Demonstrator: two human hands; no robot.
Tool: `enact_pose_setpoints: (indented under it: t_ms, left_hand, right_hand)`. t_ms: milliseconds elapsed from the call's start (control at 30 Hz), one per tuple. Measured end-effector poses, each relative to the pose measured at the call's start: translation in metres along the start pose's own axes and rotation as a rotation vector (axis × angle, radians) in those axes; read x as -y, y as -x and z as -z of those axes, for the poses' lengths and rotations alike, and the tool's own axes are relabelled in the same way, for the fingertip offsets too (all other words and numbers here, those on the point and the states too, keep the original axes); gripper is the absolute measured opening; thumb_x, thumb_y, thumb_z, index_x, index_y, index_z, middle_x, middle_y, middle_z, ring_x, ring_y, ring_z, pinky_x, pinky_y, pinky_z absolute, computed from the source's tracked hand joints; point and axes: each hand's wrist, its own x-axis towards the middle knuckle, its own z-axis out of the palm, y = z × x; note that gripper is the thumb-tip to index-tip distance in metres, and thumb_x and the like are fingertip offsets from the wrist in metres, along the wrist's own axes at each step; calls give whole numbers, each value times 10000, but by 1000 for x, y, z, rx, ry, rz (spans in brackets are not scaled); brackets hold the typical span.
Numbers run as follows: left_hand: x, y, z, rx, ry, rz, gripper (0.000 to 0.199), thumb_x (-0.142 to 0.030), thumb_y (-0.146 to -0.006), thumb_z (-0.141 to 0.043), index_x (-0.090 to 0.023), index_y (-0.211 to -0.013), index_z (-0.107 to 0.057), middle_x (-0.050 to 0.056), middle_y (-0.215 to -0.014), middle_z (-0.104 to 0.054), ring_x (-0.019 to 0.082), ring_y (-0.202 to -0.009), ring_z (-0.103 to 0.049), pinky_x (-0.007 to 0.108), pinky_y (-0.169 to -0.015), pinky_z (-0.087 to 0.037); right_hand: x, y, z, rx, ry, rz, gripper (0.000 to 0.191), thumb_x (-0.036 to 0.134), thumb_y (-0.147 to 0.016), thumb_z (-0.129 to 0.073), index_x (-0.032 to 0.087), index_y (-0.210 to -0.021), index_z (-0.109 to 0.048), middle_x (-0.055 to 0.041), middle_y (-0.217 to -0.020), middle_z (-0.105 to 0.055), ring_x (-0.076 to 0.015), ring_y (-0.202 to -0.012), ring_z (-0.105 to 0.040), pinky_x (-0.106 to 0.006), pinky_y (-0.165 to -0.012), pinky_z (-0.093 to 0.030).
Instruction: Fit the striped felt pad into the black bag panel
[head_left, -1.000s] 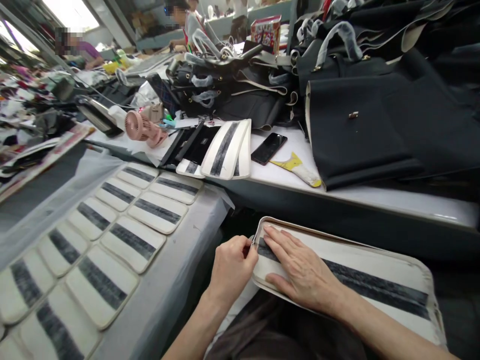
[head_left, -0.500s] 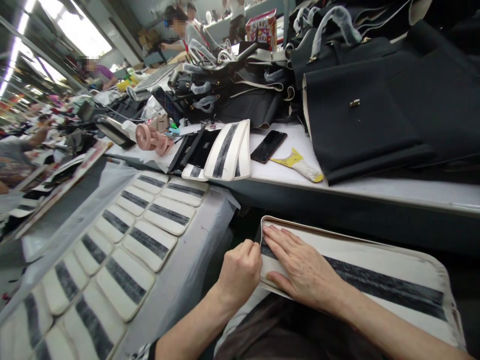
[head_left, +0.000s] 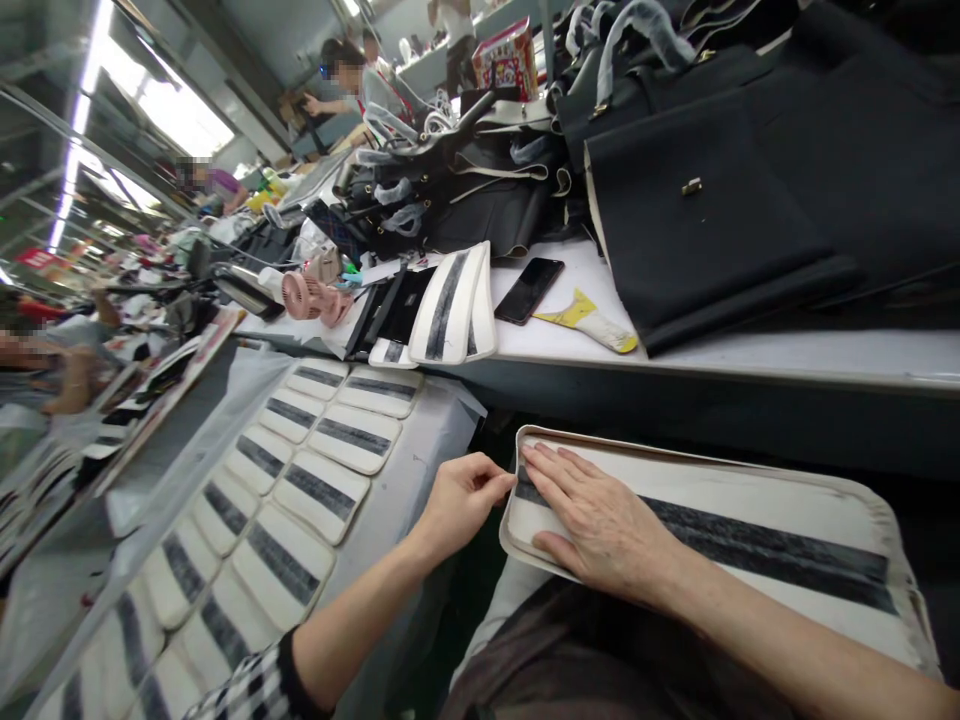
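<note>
A long white bag panel with a dark stripe and a raised rim lies across my lap. My right hand rests flat on its left end, fingers stretched out and holding nothing. At the panel's left edge, my left hand has its thumb and forefinger pinched on the rim; the fingertips partly hide the spot they grip. On the bench to the left, several smaller white panels with dark stripes lie in rows.
Ahead is a white worktable with folded black bag pieces, a phone, a yellow-and-white strip, a pink fan and striped white pieces. Other people work farther back on the left.
My left hand has loosened from a fist into a thumb-and-finger pinch, baring more of the panel's left edge. My right hand stays flat on the panel. The camera view has shifted slightly.
</note>
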Motion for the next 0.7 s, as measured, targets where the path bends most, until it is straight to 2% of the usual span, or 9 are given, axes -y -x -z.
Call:
enact_pose_setpoints:
  t_ms: [100, 200, 367, 567, 700]
  left_hand:
    - [9, -9, -1, 92, 277, 152, 306, -396, -711, -775, -161, -681, -581, -9, -621, -583, 122, -599, -514, 251, -598, -403]
    - [13, -15, -1, 177, 353, 191, 367, -416, -694, -802, -156, -709, -544, -31, -651, -543, 92, -611, -476, 225, -608, -371]
    - [11, -25, 5, 318, 302, 245, 408, -452, -694, -802, -164, -746, -517, -27, -684, -552, 92, -612, -495, 223, -601, -368]
    - [4, -44, 11, 493, 205, 268, 465, -481, -681, -803, -183, -716, -448, -38, -619, -529, 101, -579, -508, 233, -566, -392]
    - [6, -49, 11, 527, 187, 266, 451, -494, -697, -788, -178, -841, -501, -18, -701, -547, 114, -605, -519, 255, -568, -430]
  right_hand:
    - [0, 0, -1, 12, -9, -12, 723, 302, -809, -614, 61, -1453, -388, -147, -1547, -305, -275, -1432, -280, -457, -1196, -283]
    - [0, 0, -1, 13, -30, -23, 735, 289, -801, -617, 66, -1459, -380, -145, -1548, -305, -262, -1438, -267, -440, -1205, -263]
    - [-1, 0, 3, 20, -58, -41, 740, 279, -791, -624, 54, -1454, -382, -148, -1577, -215, -252, -1458, -213, -422, -1212, -244]
    - [-2, -1, 7, 30, -107, -68, 823, 269, -804, -606, 115, -1526, -241, -82, -1605, -132, -201, -1477, -137, -397, -1223, -215]
    - [-3, -1, 10, 40, -166, -72, 837, 309, -827, -604, 139, -1540, -200, -75, -1608, -101, -202, -1480, -121, -410, -1221, -216]
